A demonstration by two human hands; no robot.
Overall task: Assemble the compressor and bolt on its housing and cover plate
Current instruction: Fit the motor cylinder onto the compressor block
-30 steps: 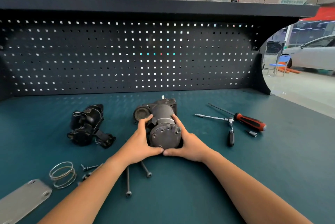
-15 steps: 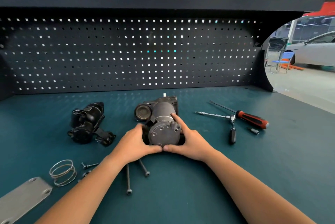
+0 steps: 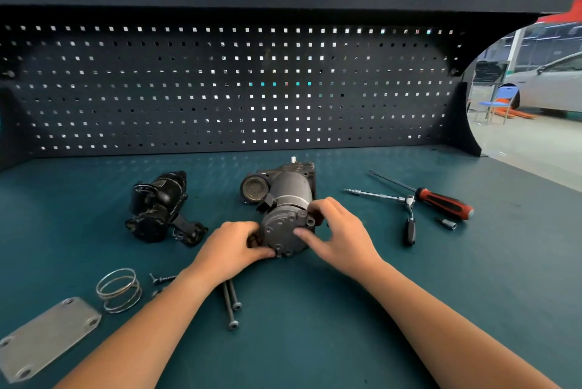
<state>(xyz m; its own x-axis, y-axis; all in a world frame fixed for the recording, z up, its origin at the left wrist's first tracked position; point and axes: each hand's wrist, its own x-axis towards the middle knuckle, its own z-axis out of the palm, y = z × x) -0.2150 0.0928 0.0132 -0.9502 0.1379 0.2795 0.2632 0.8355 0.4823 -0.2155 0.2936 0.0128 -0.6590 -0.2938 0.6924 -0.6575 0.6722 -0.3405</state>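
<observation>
The grey cylindrical compressor housing (image 3: 288,199) lies on its side in the middle of the bench, its round end face toward me. My left hand (image 3: 234,245) grips the lower left of that end, fingers curled round its edge. My right hand (image 3: 338,231) holds the right side, thumb on the end face and fingers over the top. A black compressor motor part (image 3: 159,207) lies to the left. Two long bolts (image 3: 231,305) lie under my left wrist. The flat metal cover plate (image 3: 47,336) sits at the near left.
A wire spring (image 3: 119,289) and a short screw (image 3: 162,278) lie near the cover plate. To the right are a ratchet wrench (image 3: 406,209), a red-handled screwdriver (image 3: 441,199) and a small socket bit (image 3: 447,223). A dark pegboard (image 3: 233,89) closes the back of the teal bench (image 3: 315,325).
Both hands shifted on the housing's end: my left hand curled lower round the left edge, my right thumb moved onto the end face. The housing stays in place.
</observation>
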